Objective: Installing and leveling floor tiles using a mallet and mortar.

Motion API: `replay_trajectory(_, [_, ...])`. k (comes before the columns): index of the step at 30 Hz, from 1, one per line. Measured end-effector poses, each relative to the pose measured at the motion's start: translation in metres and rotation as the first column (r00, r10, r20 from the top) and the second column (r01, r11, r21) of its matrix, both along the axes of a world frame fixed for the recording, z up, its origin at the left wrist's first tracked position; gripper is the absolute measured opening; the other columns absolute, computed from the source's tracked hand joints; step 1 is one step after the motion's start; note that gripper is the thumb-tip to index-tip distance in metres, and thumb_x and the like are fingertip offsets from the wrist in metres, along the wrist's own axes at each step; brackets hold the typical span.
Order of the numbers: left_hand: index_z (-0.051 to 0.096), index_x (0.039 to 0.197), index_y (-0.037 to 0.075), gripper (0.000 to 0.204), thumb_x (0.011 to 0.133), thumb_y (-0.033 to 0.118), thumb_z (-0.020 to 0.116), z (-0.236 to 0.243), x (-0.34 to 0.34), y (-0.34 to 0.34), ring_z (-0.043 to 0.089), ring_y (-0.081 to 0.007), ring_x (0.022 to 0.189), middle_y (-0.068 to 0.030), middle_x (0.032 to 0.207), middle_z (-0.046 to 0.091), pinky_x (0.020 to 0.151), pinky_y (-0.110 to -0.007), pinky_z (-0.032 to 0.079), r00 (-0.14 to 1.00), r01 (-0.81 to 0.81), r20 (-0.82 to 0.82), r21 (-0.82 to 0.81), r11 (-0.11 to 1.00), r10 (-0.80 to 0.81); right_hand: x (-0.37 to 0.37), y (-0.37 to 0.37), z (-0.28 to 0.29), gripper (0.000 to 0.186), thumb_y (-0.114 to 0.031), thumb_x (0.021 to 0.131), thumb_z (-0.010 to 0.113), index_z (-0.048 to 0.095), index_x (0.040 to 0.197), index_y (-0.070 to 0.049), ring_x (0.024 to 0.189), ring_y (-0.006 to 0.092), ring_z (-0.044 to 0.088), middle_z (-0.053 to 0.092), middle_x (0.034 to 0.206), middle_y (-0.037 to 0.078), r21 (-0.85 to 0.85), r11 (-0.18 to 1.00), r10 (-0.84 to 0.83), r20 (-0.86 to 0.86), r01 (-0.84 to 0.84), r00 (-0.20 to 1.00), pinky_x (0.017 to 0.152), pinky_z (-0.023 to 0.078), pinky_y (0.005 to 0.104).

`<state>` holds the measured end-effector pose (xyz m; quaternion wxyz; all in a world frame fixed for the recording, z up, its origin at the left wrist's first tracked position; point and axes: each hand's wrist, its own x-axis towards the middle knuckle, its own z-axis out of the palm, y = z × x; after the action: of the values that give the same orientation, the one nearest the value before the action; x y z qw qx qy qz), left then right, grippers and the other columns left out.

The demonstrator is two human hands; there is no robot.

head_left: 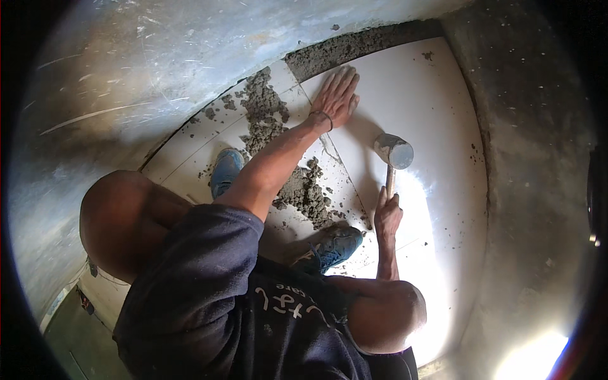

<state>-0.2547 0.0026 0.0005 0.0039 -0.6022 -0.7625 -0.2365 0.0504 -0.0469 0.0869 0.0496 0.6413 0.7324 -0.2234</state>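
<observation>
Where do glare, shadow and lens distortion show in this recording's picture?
Head view: strong glare whitens the large white tile beside the right hand, and a bright patch burns out at lower right; head view: a soft shadow lies between the left hand and the mallet; head view: the tile's edges bow, and the corners go black.

Our bare left hand [335, 100] lies flat, left of the grey-headed, wooden-handled mallet [394, 153]; our bare right hand [387, 218] grips it.
</observation>
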Motion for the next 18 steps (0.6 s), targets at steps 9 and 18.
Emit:
replay_trajectory(9, [0.024,0.154,0.003,0.059,0.104,0.034,0.034,0.038,0.044,-0.088,0.020,-0.0273,0.151,-0.0159,0.161,0.024,0.125,-0.044,0.012,0.892,0.427,0.128,-0.550,0.718,-0.433,0.031,-0.009,0.000,0.058,-0.053,0.101,0.048,0.052,0.078,0.000,0.065,0.0492,0.064,0.062,0.064,0.028,-0.052,0.993,-0.112,-0.071,0.108,0.991,0.058,0.048,0.0537])
replay_trajectory(18, [0.023,0.151,-0.005,0.062,0.105,0.035,0.029,0.008,-0.031,-0.091,0.023,-0.0343,0.149,-0.0221,0.160,0.023,0.123,-0.048,0.018,0.951,-0.251,-0.235,-0.213,0.944,0.200,0.058,-0.013,0.002,0.064,-0.057,0.100,0.047,0.054,0.076,0.001,0.067,0.0498,0.062,0.062,0.066,0.029,-0.080,0.991,-0.118,-0.116,0.110,0.986,0.059,0.047,0.0534])
